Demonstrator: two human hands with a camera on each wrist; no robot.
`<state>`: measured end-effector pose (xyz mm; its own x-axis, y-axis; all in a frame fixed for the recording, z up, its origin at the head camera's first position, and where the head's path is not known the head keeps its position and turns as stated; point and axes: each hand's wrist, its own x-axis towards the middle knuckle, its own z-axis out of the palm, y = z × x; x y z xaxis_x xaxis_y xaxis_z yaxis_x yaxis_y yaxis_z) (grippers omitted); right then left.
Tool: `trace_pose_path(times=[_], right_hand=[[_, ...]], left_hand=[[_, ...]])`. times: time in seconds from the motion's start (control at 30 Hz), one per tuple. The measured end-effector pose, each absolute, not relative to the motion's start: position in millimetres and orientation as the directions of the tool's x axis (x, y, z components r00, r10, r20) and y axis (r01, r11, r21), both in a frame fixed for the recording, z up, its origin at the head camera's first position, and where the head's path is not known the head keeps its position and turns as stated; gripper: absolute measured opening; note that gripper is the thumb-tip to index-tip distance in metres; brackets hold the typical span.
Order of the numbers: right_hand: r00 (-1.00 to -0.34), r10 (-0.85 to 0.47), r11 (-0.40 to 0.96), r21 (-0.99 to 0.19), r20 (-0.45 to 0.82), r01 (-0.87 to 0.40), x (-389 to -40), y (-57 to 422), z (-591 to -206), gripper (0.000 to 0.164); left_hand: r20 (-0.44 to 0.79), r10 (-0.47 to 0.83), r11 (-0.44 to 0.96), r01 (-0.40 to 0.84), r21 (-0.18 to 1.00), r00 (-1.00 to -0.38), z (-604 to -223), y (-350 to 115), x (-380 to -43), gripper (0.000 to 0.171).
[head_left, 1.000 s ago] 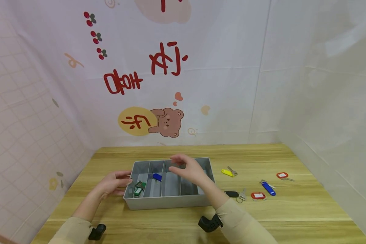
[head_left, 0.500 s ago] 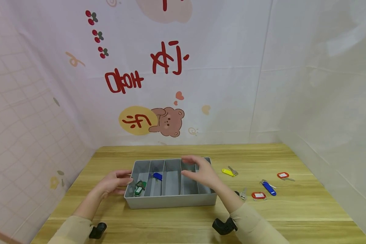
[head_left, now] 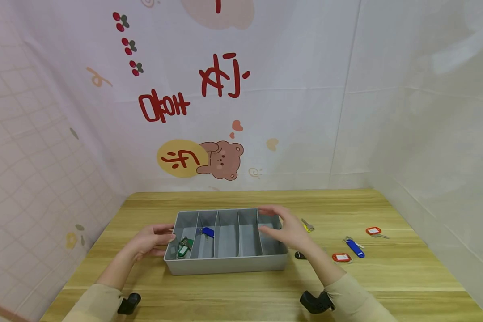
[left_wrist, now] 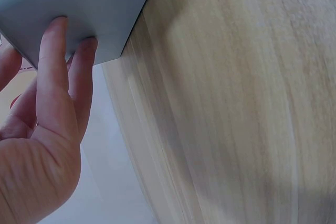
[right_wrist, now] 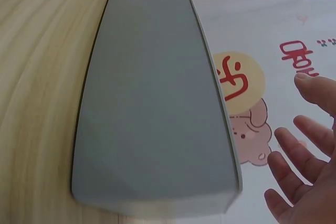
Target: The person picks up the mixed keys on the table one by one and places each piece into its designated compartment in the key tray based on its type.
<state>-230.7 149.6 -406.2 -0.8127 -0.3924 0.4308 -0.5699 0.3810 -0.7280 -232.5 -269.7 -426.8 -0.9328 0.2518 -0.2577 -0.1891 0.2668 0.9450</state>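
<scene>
Wood-grain tabletop [head_left: 209,295] spreads before you, bearing the grey 5-compartment tray [head_left: 225,267]. Your left hand [head_left: 146,241] touches its left end, fingers nearly straight; your right hand [head_left: 289,230] hangs loosely spread near the right end, holding nothing. You seem to be bracing it; next likely calls for settling your right fingers there. Inside lie a green tag [head_left: 183,251] and a blue tag [head_left: 208,232]; farther right, 2 red tags [head_left: 341,257]; behind, patterned cloth [head_left: 298,58].
</scene>
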Motion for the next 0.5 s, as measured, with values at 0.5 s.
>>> trace_pose_path(times=[0.5], right_hand=[[-0.789, -0.367, 0.485, -0.623, 0.493, -0.614, -227, 200, -411, 0.053]], left_hand=[[-0.261, 0.251, 0.263, -0.194, 0.945, -0.932, -424, -268, -231, 0.069]])
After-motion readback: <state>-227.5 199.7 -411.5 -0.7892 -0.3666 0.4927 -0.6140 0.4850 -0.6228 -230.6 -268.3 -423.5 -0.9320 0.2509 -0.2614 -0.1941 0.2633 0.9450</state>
